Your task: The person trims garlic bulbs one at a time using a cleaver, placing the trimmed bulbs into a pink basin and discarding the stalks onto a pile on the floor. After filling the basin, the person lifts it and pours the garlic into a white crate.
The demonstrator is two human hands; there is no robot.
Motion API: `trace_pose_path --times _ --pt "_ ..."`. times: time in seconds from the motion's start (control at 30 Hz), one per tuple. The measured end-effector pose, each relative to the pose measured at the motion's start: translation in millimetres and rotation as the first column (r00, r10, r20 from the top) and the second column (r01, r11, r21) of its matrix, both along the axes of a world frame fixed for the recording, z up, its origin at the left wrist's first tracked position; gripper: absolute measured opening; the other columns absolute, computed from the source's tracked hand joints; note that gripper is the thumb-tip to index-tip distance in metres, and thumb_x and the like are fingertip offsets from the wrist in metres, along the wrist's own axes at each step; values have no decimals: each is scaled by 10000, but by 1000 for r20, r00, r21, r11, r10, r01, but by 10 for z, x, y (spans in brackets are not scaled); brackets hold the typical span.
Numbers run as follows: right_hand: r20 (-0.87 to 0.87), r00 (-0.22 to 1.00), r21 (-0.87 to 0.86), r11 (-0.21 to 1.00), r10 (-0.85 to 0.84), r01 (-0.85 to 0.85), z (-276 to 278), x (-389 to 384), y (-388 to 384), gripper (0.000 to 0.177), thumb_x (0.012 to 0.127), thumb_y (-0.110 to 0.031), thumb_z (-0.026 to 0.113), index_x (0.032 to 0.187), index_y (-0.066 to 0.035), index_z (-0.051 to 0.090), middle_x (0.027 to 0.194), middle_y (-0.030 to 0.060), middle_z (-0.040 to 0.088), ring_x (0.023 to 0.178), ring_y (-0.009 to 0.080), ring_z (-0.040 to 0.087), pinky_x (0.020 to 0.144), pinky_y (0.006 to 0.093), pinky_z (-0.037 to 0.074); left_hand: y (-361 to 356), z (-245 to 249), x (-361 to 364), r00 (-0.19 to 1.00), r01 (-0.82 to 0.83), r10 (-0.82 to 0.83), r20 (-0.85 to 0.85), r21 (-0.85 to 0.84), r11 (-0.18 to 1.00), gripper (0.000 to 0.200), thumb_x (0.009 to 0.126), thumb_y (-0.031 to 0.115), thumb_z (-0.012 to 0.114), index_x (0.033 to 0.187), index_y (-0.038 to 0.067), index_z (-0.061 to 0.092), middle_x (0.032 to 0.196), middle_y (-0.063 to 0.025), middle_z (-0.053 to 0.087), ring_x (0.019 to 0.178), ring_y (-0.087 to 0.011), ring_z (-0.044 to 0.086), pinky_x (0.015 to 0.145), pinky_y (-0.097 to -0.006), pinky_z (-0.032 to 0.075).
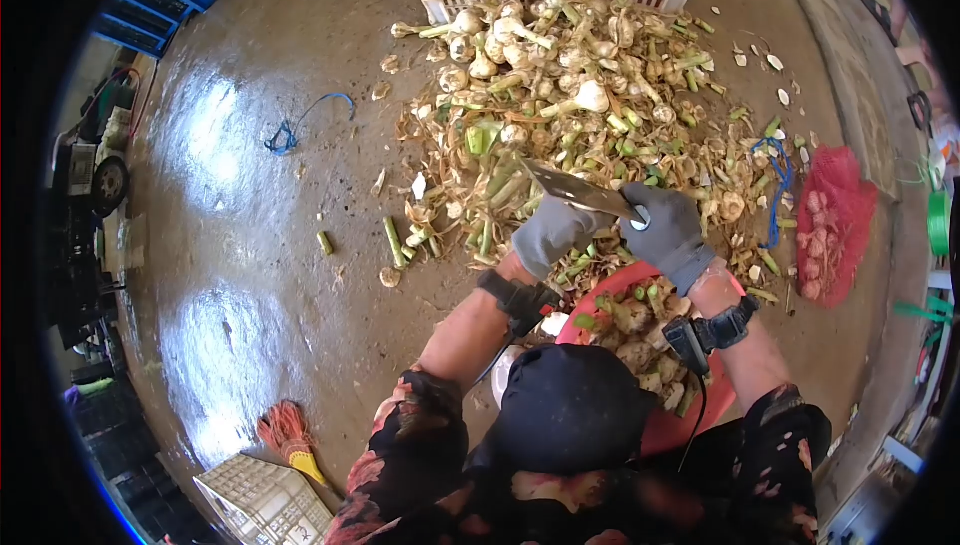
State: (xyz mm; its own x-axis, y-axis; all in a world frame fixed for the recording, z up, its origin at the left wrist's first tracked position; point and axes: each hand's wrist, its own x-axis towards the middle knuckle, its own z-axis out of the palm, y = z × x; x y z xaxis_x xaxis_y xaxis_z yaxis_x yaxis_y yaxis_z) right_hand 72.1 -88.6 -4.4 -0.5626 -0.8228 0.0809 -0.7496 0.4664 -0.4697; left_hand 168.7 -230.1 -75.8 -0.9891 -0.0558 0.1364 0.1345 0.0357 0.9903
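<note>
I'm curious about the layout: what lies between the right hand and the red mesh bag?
In the head view, garlic, cut stems and blue twine lie between the right hand and the mesh bag.

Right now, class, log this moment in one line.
right hand: gripping knife | left hand: near blade, grip unclear | garlic heap: on floor | red tub: holds bulbs

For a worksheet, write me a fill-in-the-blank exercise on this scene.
The left hand and right hand wear ____ gloves.
The knife is in the ____ hand.
In the picture, the red mesh bag is ____ of the garlic heap.
The broom is toward the lower ____ corner.

Words: gray; right; right; left.
</note>
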Motion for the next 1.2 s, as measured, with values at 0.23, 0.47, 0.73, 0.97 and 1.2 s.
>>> trace_pose_path --times 0.23,0.47,0.73,0.97,1.2 --pt "173 950 156 960 -260 234 -319 -275 227 122 750 -178 562 793 -73 606 685 125 609 609 277 590 566 344 467 220 383 91 939 -310 176 294 510 803 209 758 134 633 947 44 635 776 -32 627 700 -93 581 626 -227 472" --pt "950 300 -235 819 80 524 -94 -349 221 234 863 -286 527 919 -63 570 799 9 592 687 66 571 524 178 454 119 729 -198 985 -84 146 89 -493 866 527 693 119 707 1168 80 482 1124 -98 531 1016 -217 514 843 -331 437" --pt "842 476 24 899 -254 437 -56 -373 132 208 695 -166 702 854 -41 656 762 35 646 698 101 596 628 233 478 233 33 -303 891 -108 -417 179 976 187 415 857 313 514 1136 9 468 998 -91 566 865 -205 572 728 -297 481" --pt "66 981 556 823 -184 117 -189 -788 332 226 731 -229 568 885 -87 652 856 152 634 771 315 610 741 354 493 328 600 -309 816 -89 -35 578 185 979 324 813 310 579 916 5 621 754 -83 629 681 -143 593 597 -260 471" --pt "133 758 470 714 -638 519 -606 -1113 1131 346 691 -326 622 810 -1 629 701 164 628 629 257 621 599 346 493 114 622 -671 937 308 -236 257 -293 905 402 847 358 522 1074 29 560 1036 -162 583 913 -245 582 813 -337 459"
